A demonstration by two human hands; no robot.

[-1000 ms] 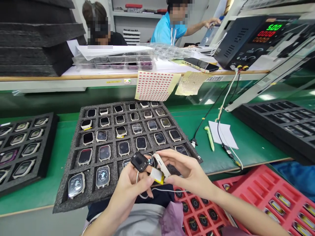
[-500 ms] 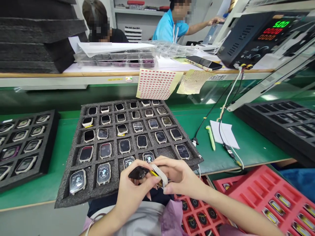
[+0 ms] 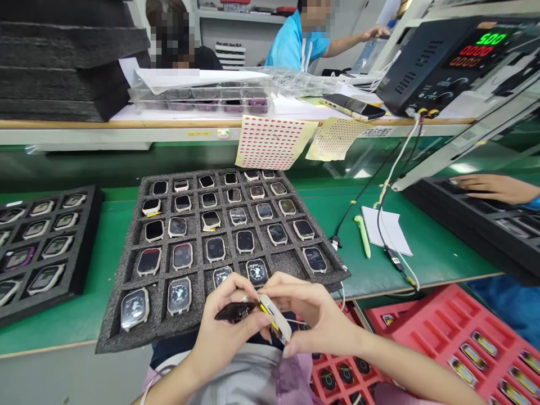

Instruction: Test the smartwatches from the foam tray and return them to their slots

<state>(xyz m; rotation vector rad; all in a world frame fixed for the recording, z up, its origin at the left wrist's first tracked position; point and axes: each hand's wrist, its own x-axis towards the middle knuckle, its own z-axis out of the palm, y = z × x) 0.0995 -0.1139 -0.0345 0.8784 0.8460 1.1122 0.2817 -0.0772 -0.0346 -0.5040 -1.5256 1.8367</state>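
My left hand pinches a small black watch back cover, held nearly flat. Close beside it, my right hand grips a beige watch case with a yellow-edged battery showing inside; a thin white wire hangs from it. Both hands meet just in front of the near edge of a black foam tray whose cells hold several smartwatch bodies. One cell near my right hand is empty.
A second foam tray of watches lies at left, a red tray of small parts at lower right. Another person's hand rests on a black tray at right. A green pen, white paper, cables and a power supply stand beyond.
Both hands have dropped lower and nearer to me. The black cover has turned from facing up to lying almost edge-on against the case. Another person's hand has appeared at right.
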